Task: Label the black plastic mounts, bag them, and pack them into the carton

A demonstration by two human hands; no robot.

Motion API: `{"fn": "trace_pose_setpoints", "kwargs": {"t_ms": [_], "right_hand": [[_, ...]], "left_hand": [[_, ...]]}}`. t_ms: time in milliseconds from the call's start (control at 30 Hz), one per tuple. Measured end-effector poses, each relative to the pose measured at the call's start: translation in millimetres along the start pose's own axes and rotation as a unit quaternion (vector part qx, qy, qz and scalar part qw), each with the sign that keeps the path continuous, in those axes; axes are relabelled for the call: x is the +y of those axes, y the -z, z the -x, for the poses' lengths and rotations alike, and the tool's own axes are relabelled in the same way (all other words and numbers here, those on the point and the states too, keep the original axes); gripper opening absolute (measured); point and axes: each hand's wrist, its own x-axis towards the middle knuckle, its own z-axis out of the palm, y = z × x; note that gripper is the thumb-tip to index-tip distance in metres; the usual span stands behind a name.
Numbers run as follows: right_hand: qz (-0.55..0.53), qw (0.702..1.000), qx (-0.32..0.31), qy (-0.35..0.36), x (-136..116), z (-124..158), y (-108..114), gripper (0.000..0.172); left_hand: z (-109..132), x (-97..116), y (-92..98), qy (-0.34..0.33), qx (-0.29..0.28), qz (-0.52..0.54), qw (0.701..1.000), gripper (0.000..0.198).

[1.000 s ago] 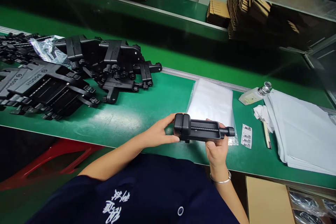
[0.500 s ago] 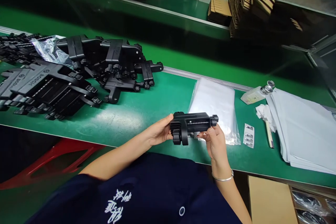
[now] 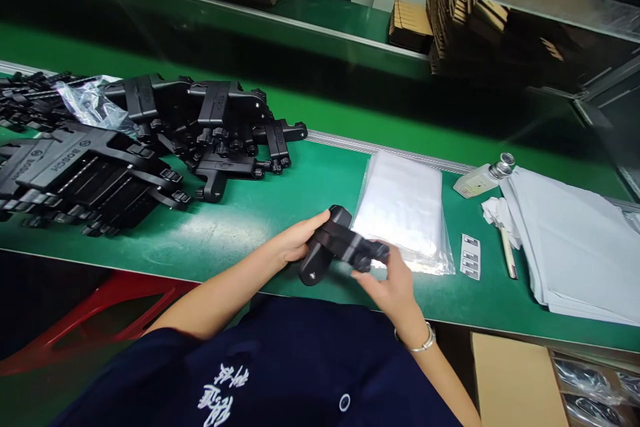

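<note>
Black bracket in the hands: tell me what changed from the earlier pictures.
The black bracket has been turned, its knobbed end now slanting down to the right. The right hand has shifted left; both it and the left hand still hold the bracket. The plastic bags and bottle lie as before.

- table [image 3: 240,213]: green top, metal strip along back edge
- left front: stack of black brackets [image 3: 100,173], BOSCH lettering
- behind it, toward centre: loose pile of black brackets [image 3: 214,107]
- far left: heap of small black parts [image 3: 23,103]
- centre right: flat clear plastic bags [image 3: 403,207]
- then label strip [image 3: 470,257], bottle with metal cap [image 3: 480,181]
- crumpled white tissue [image 3: 494,211], pale pen-like tool [image 3: 509,250] beside it
- right: white sheets [image 3: 575,247], stacked
</note>
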Motion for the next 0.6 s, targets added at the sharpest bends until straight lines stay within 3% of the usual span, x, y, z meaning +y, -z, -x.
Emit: {"fn": "trace_pose_setpoints", "kwargs": {"t_ms": [67, 133, 200, 300, 367, 467, 600], "right_hand": [[0.050, 0.996, -0.058, 0.035, -5, 2, 0, 0.047], [0.063, 0.994, -0.077, 0.052, -3, 0, 13, 0.048], [0.082, 0.996, -0.018, 0.038, 10, -5, 40, 0.043], [0.176, 0.969, 0.160, -0.068, 41, -6, 105, 0.037], [0.280, 0.911, 0.235, -0.194, 59, 1, 147, 0.041], [0.377, 0.826, 0.246, -0.340, 78, 14, 183, 0.043], [0.363, 0.818, 0.254, -0.366, 96, 17, 182, 0.036]], "left_hand": [[-6, 1, -0.3, -0.005, 0.014, 0.013, 1.000, 0.040], [-7, 3, -2.0, -0.007, 0.012, 0.016, 1.000, 0.041], [-3, 4, -2.8, -0.021, 0.027, 0.002, 0.999, 0.042], [5, 11, 3.8, -0.077, 0.088, -0.086, 0.989, 0.053], [6, 17, 14.3, -0.138, 0.166, -0.179, 0.960, 0.064], [1, 24, 32.2, -0.184, 0.245, -0.291, 0.906, 0.076], [-6, 25, 45.0, -0.223, 0.270, -0.415, 0.839, 0.064]]}}
